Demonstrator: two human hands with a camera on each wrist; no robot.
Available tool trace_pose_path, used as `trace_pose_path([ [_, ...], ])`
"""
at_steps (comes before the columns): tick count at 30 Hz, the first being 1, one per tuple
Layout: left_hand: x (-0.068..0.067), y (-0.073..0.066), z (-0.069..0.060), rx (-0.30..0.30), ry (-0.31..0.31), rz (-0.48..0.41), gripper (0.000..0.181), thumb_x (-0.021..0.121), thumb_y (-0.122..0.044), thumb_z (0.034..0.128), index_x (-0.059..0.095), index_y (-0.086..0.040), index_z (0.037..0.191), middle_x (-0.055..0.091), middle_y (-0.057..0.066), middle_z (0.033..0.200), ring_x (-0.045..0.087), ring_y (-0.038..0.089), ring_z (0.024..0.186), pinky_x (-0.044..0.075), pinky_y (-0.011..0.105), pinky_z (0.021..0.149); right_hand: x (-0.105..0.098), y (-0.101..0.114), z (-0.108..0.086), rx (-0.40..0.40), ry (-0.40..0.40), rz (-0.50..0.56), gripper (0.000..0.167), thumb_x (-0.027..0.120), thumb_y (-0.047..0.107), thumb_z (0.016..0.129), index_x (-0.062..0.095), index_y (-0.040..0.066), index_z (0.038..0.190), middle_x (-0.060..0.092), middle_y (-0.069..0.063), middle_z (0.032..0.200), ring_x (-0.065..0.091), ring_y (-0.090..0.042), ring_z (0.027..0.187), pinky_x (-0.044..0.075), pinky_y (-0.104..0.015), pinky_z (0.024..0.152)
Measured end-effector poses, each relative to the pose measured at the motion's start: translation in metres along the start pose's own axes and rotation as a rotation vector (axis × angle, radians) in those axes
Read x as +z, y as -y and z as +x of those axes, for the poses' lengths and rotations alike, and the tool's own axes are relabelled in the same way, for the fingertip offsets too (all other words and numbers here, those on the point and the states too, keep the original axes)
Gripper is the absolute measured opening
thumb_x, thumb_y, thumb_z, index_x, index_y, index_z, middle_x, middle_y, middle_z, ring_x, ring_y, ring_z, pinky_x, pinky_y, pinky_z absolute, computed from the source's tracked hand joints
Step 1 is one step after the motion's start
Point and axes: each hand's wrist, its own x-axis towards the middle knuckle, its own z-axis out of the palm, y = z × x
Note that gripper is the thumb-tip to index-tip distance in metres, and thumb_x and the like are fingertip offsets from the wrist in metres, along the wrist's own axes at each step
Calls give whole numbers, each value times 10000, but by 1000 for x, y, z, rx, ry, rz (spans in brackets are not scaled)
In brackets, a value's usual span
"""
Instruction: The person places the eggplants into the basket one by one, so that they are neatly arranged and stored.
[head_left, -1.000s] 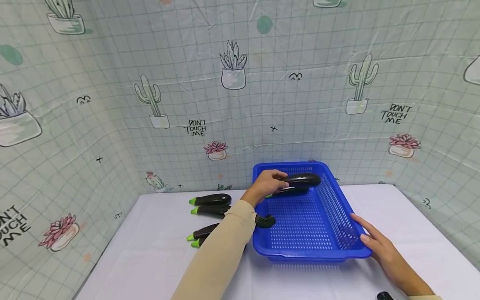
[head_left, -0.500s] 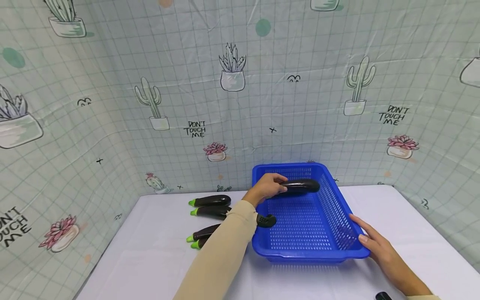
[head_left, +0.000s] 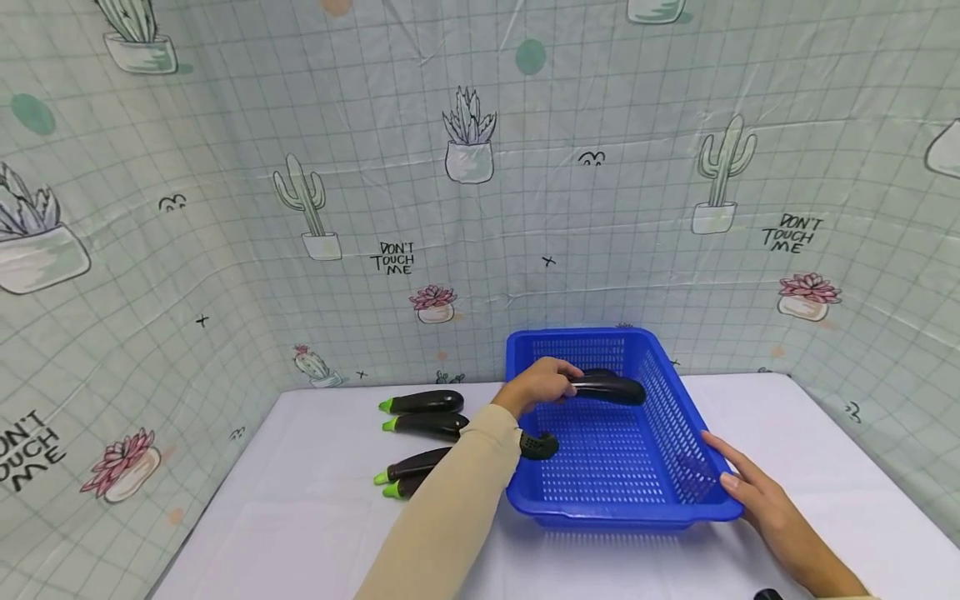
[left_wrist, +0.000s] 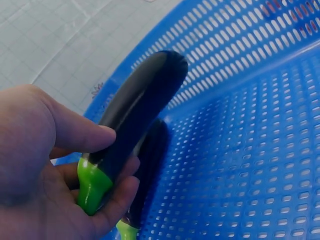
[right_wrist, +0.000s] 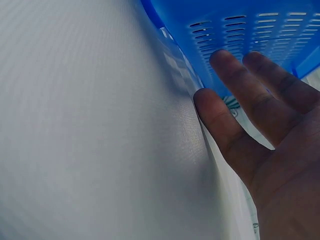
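Note:
Over the far part of the blue basket point(head_left: 607, 507), my left hand point(head_left: 537, 384) grips a dark eggplant point(head_left: 611, 389) near its stem end. In the left wrist view, the thumb and fingers of the left hand point(left_wrist: 55, 165) wrap round the held eggplant point(left_wrist: 142, 95) by its green cap, and a second eggplant point(left_wrist: 150, 165) lies beneath it in the basket. My right hand point(head_left: 780, 517) touches the basket's near right side; in the right wrist view the right hand point(right_wrist: 280, 135) has extended fingers against the perforated wall point(right_wrist: 235, 35).
Several eggplants point(head_left: 427, 402) with green caps lie on the white table point(head_left: 285, 517) left of the basket, partly behind my left sleeve point(head_left: 450, 508). A small black object point(head_left: 768, 594) is at the bottom edge. Patterned cloth point(head_left: 600, 208) hangs behind the table.
My left hand has moved nearer with the gripped eggplant, which is now apart from the one lying in the basket. My right hand has stayed at the basket's side.

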Motion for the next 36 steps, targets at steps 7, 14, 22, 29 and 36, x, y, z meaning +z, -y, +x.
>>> trace_pose_path([
  [7, 3, -2, -1, -34, -67, 17, 355, 576, 79, 932, 642, 40, 1278, 626, 122, 1186, 603, 210, 937, 546, 377, 889, 1, 1, 1, -12, 1, 12, 514, 318, 165, 1096, 239, 147, 1604, 270, 141, 1504, 477, 68, 1202, 483, -196, 883],
  [14, 2, 1, 6, -42, -116, 106, 349, 598, 59, 912, 671, 6, 1250, 627, 100, 1226, 584, 195, 959, 533, 347, 841, 1, 2, 1, -34, 9, 24, 515, 306, 137, 1094, 230, 126, 1603, 308, 247, 1446, 504, 47, 1193, 483, -185, 879],
  [22, 2, 10, 20, -6, -141, 169, 348, 624, 53, 864, 704, -32, 1192, 626, 90, 1249, 564, 217, 976, 511, 348, 839, 1, 0, -1, -46, 14, 36, 516, 298, 127, 1094, 223, 119, 1604, 292, 258, 1461, 487, 64, 1202, 485, -184, 878],
  [29, 5, 2, 4, -17, -150, 177, 370, 605, 54, 898, 666, 2, 1259, 624, 102, 1247, 535, 189, 944, 481, 320, 829, 1, 0, 0, -36, 11, 29, 514, 300, 141, 1096, 227, 129, 1605, 272, 222, 1491, 468, 81, 1209, 485, -187, 879],
  [36, 8, 2, 5, -17, -192, 383, 351, 572, 10, 911, 700, -49, 1232, 651, 100, 1263, 584, 203, 1058, 495, 313, 868, 0, 1, 1, -28, 8, 20, 514, 306, 156, 1098, 229, 138, 1605, 258, 191, 1504, 459, 86, 1214, 481, -188, 884],
])
